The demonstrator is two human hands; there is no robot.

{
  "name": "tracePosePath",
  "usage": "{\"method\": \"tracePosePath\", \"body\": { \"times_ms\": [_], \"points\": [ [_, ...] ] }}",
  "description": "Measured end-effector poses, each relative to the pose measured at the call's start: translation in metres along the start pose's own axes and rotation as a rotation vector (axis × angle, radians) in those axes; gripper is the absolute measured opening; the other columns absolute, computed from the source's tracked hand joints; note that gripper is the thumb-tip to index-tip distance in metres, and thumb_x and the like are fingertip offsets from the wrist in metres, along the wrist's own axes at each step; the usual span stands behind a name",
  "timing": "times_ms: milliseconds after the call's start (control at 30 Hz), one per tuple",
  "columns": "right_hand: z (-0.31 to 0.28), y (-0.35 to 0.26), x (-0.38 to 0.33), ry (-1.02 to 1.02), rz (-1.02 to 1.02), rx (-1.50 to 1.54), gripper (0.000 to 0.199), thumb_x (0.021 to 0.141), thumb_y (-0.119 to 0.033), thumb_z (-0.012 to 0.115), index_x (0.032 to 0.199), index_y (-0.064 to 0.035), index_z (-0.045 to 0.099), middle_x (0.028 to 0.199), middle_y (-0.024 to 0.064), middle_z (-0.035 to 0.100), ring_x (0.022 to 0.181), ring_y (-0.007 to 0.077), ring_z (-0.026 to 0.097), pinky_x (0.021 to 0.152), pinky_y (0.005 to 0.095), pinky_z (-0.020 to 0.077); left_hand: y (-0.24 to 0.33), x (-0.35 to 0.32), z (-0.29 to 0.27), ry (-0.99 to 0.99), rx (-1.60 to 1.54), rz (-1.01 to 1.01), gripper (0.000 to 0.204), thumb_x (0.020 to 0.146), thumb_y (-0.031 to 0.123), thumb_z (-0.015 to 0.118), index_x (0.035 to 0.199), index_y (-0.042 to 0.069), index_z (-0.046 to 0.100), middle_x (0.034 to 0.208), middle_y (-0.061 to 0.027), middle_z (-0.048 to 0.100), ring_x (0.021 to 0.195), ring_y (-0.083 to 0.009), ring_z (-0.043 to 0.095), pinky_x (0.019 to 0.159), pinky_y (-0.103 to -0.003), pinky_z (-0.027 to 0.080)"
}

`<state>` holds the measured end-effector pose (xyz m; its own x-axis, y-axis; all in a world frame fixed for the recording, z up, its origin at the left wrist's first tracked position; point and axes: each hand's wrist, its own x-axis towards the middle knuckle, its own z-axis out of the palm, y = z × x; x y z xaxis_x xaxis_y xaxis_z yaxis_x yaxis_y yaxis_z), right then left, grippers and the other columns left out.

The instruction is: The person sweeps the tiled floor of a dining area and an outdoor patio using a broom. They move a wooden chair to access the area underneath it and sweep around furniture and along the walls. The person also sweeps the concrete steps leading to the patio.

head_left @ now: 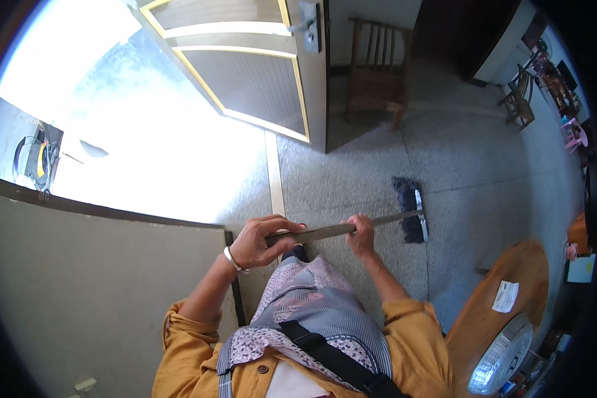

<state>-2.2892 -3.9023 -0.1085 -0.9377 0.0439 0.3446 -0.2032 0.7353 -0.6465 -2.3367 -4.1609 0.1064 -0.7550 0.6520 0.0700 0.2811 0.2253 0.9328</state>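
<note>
A mop with a long wooden handle [323, 233] crosses in front of me, tilted down to the right. Its dark, shaggy head [408, 209], with a pale bar along one side, rests on the grey floor. My left hand [255, 242], with a white bangle at the wrist, is closed round the top end of the handle, thumb below and fingers above. Further along the handle, my right hand [360, 236] is wrapped round it in a fist. Both forearms come out of mustard sleeves, and a patterned apron [312, 298] covers my front.
An open door [259, 86] stands ahead, with bright light to its left. Behind it is a wooden chair [378, 73]; another chair [521, 99] is far right. A round-ended wooden table [474, 325] bearing a clear plastic-covered dish [502, 355] stands near right. A wall [113, 292] is at left.
</note>
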Motion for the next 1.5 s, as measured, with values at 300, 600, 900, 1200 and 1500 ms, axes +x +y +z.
{"method": "tracePosePath", "body": {
  "times_ms": [300, 600, 900, 1200, 1500],
  "points": [
    [-0.063, -0.014, 0.047, 0.41, 0.097, -0.049, 0.022, 0.075, -0.022, 0.064, 0.067, -0.0062, 0.051, 0.059, 0.0069, 0.052, 0.055, 0.0243, 0.05, 0.055, 0.0366, 0.0389, -0.037, 0.234, -0.129, 0.276, 0.584, 0.31, 0.048, 0.073, 0.023, 0.069, 0.116, 0.009, 0.052, 0.111, -0.0125, 0.054, 0.095, -0.0226, 0.056, 0.073, -0.033, 0.052],
    [-0.1, 0.006, 0.061, 0.777, 0.302, -0.237, 0.021, 0.077, -0.021, 0.064, 0.067, -0.0069, 0.052, 0.057, 0.0064, 0.053, 0.05, 0.0199, 0.05, 0.047, 0.0304, 0.0404, -0.107, 0.422, -0.164, 0.418, 1.037, -0.102, 0.061, 0.063, 0.046, 0.068, 0.099, 0.0, 0.05, 0.101, -0.018, 0.055, 0.103, -0.0322, 0.048, 0.092, -0.042, 0.033],
    [-0.096, -0.004, 0.032, 0.748, 0.334, -0.153, 0.022, 0.077, -0.021, 0.065, 0.067, -0.0075, 0.052, 0.057, 0.0049, 0.053, 0.049, 0.0174, 0.049, 0.045, 0.0296, 0.0393, -0.108, 0.358, -0.159, 0.485, 1.043, 0.102, 0.054, 0.064, 0.043, 0.069, 0.09, 0.001, 0.047, 0.089, -0.0178, 0.055, 0.092, -0.0346, 0.05, 0.087, -0.046, 0.032],
    [-0.071, -0.006, 0.004, 0.623, 0.254, -0.08, 0.022, 0.077, -0.021, 0.064, 0.067, -0.0076, 0.051, 0.056, 0.0047, 0.05, 0.048, 0.0181, 0.047, 0.048, 0.0303, 0.0386, -0.085, 0.144, -0.175, 0.587, 1.013, 0.031, 0.056, 0.065, 0.037, 0.072, 0.094, -0.004, 0.048, 0.094, -0.0208, 0.05, 0.095, -0.0357, 0.045, 0.082, -0.041, 0.039],
    [-0.054, -0.005, -0.023, 0.462, 0.127, -0.029, 0.013, 0.077, -0.015, 0.063, 0.076, -0.0063, 0.054, 0.061, 0.0027, 0.055, 0.053, 0.0122, 0.051, 0.053, 0.026, 0.0438, -0.093, -0.006, -0.19, 1.169, 1.008, -0.14, 0.077, 0.055, 0.038, 0.076, 0.112, 0.0, 0.042, 0.109, -0.0184, 0.046, 0.113, -0.0362, 0.034, 0.102, -0.048, 0.014]
  ]
}}
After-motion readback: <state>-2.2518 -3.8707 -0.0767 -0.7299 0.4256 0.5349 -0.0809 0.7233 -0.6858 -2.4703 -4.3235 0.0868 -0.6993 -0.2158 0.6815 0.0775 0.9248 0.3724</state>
